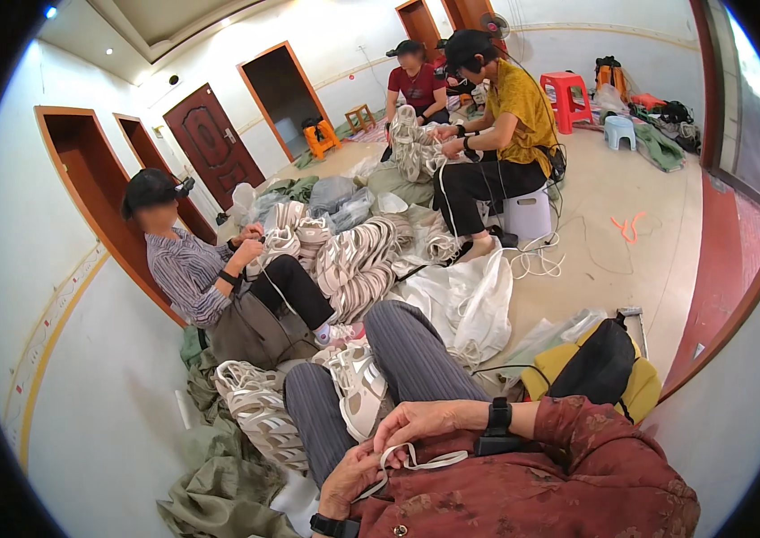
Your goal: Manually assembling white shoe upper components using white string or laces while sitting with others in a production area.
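Observation:
My left hand (349, 475) and my right hand (414, 423) are close together over my lap. Their fingers pinch a flat white shoelace (441, 462), which loops between them and trails off to the right. Between my thighs rests a beige and white sneaker (358, 387), just beyond my hands. Whether the lace is threaded into that sneaker cannot be made out. Beside my left leg lies a row of similar sneakers (259, 414), packed closely together. Each of my wrists wears a black band.
A large pile of sneakers (353, 255) lies ahead. Around it sit co-workers, one in a striped shirt (187, 273) and one in a yellow shirt (523, 108), handling shoes. A white sack (461, 300), a yellow and black bag (595, 368) and green cloth (228, 489) lie nearby.

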### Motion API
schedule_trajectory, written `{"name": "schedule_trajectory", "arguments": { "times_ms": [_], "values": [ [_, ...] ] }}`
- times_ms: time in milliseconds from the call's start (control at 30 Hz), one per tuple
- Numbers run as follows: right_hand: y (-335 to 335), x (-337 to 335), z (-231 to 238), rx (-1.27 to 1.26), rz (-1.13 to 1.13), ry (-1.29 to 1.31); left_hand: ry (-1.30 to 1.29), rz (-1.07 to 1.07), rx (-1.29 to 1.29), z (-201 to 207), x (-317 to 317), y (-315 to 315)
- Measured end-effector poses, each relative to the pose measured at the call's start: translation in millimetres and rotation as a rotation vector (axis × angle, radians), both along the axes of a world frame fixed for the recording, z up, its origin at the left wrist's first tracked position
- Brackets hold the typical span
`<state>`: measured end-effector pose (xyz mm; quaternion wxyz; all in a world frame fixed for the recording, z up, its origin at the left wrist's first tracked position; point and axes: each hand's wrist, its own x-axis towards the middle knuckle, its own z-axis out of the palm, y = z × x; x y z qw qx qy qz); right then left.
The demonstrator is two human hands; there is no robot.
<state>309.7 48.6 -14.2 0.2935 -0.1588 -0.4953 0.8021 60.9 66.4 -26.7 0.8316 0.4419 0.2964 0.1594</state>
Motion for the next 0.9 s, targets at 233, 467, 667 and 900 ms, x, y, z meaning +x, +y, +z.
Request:
{"name": "schedule_trajectory", "arguments": {
  "times_ms": [233,467,667,900],
  "values": [
    [-5.5,1.8,8.7,-0.022,-0.011,-0.018,0.014,0.002,-0.007,5.3,1.1,-1.5],
    [-1.5,0.7,0.7,-0.016,0.008,0.001,0.008,-0.005,0.0,2.1,0.2,-1.0],
    [-1.3,0.9,1.8,-0.007,0.014,-0.008,0.017,0.002,0.01,-3.3,-1.8,0.8],
    [-3.2,1.7,3.8,-0.009,0.006,-0.013,0.011,-0.001,-0.014,1.0,-1.5,0.0]
  ]
}}
